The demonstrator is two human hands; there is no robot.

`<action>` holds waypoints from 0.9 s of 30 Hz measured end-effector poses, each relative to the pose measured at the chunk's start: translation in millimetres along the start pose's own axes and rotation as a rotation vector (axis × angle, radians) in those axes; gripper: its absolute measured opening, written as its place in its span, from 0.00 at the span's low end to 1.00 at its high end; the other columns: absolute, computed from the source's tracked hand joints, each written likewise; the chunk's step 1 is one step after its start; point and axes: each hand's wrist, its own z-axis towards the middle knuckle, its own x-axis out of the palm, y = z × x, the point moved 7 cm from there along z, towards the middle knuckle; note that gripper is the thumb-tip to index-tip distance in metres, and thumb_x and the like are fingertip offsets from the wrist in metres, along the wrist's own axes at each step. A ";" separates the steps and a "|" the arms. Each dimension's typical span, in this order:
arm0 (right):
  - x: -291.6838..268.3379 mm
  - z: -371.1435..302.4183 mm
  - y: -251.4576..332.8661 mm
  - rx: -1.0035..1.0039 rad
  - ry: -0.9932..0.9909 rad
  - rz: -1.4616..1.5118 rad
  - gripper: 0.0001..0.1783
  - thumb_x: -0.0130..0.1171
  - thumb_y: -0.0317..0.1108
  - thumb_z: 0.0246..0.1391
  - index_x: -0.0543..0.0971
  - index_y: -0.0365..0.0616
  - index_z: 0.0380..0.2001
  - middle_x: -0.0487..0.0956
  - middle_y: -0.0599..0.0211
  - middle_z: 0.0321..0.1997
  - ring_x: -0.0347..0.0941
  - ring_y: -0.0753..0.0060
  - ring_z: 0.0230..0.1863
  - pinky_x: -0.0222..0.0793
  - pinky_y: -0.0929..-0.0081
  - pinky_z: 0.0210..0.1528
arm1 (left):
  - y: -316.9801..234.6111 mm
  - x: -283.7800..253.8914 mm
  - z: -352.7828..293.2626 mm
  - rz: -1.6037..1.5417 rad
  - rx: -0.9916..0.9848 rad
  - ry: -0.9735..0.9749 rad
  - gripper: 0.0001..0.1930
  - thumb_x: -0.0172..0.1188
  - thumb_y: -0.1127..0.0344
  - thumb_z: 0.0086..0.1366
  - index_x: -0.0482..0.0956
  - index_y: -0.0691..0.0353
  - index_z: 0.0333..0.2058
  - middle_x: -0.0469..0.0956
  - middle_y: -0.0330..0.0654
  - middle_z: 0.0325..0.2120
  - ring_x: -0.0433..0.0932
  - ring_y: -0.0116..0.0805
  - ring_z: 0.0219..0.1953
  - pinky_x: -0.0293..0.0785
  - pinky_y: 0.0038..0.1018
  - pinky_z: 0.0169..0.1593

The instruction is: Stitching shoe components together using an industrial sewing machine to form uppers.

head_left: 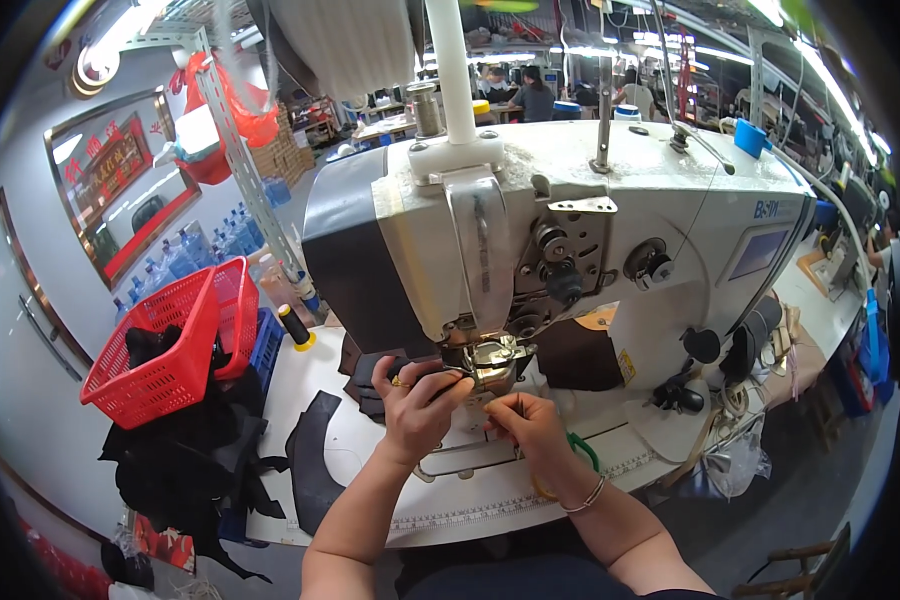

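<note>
A large white industrial sewing machine (580, 230) stands before me. Both hands work at its metal presser foot area (492, 362). My left hand (417, 408), a ring on one finger, is bent beside the foot, its thumb and fingertips pressed together; whatever they pinch is too small to make out. Just right of and below the foot, my right hand (532, 420) closes thumb and forefinger in a pinch over the white bed, its contents also unclear. Dark folded material (366, 390) lies behind my left hand. Green-handled scissors (583, 452) are partly hidden by my right wrist.
A curved dark piece (313, 465) lies left on the table, near a black thread spool (294, 326). Red baskets (160, 370) stand over a heap of black scraps (185, 465). A measuring tape (470, 517) runs along the front edge. Dark brown pieces (582, 358) lie under the machine arm.
</note>
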 end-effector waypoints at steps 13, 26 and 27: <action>-37.0 -14.3 -37.5 0.109 -0.051 0.123 0.07 0.59 0.34 0.52 0.77 0.42 0.27 0.77 0.72 0.24 0.67 0.89 0.23 0.60 0.91 0.24 | 23.9 20.2 -12.3 -0.095 -0.056 -0.132 0.10 0.59 0.75 0.42 0.78 0.52 0.25 0.75 0.30 0.26 0.72 0.30 0.29 0.54 0.39 0.48; -44.3 -19.7 -52.7 0.151 -0.052 0.152 0.06 0.59 0.33 0.52 0.77 0.42 0.28 0.77 0.71 0.24 0.66 0.88 0.23 0.59 0.89 0.24 | 27.7 20.9 -13.1 -0.114 -0.049 -0.158 0.09 0.59 0.76 0.41 0.75 0.54 0.23 0.75 0.32 0.24 0.69 0.33 0.26 0.56 0.37 0.44; -43.3 -21.0 -51.3 0.154 -0.054 0.156 0.06 0.59 0.33 0.52 0.77 0.42 0.28 0.77 0.71 0.24 0.66 0.87 0.23 0.59 0.89 0.24 | 28.8 20.9 -13.2 -0.115 -0.047 -0.159 0.09 0.59 0.76 0.41 0.75 0.54 0.23 0.75 0.32 0.24 0.69 0.33 0.26 0.56 0.37 0.44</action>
